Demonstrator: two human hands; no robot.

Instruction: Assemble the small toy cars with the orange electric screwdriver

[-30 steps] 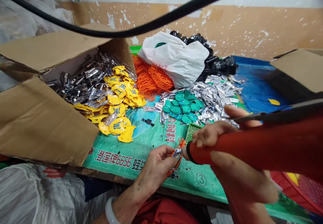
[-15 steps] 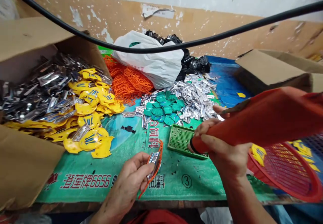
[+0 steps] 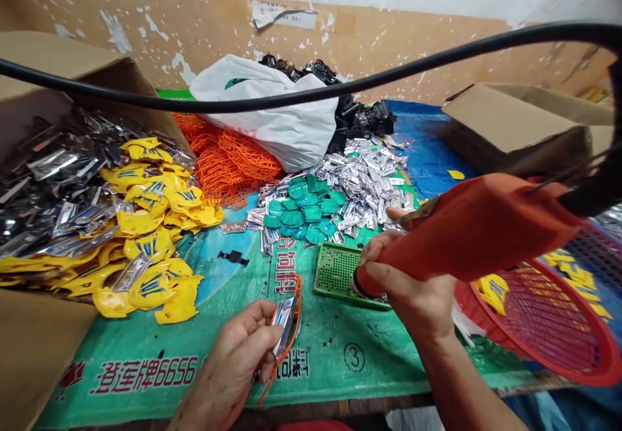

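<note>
My left hand [image 3: 243, 347] pinches a shiny silver and blue plastic piece [image 3: 283, 327] together with a thin orange plastic frame [image 3: 294, 321]. In my right hand [image 3: 413, 295] is a red-sleeved power screwdriver [image 3: 466, 230], its nose tilted down and to the left over the green perforated screw tray [image 3: 335, 272]. The driver's tip is over the tray, and I cannot tell whether it touches a screw. Green plastic pieces [image 3: 304, 207] and a heap of silver pieces [image 3: 369, 185] lie beyond the tray.
Yellow parts [image 3: 160, 204] spill from a cardboard box [image 3: 39, 347] at left. Orange frames [image 3: 238, 165] lie beside a white bag [image 3: 272, 113]. A red basket [image 3: 549, 321] stands at right, another box [image 3: 519, 120] behind it. A black cable [image 3: 272, 100] hangs across the view.
The view has shifted a little to the right. The screwdriver stays tilted at the screw tray, its cable end now in sight. My left hand still holds the silver piece and orange frame.
</note>
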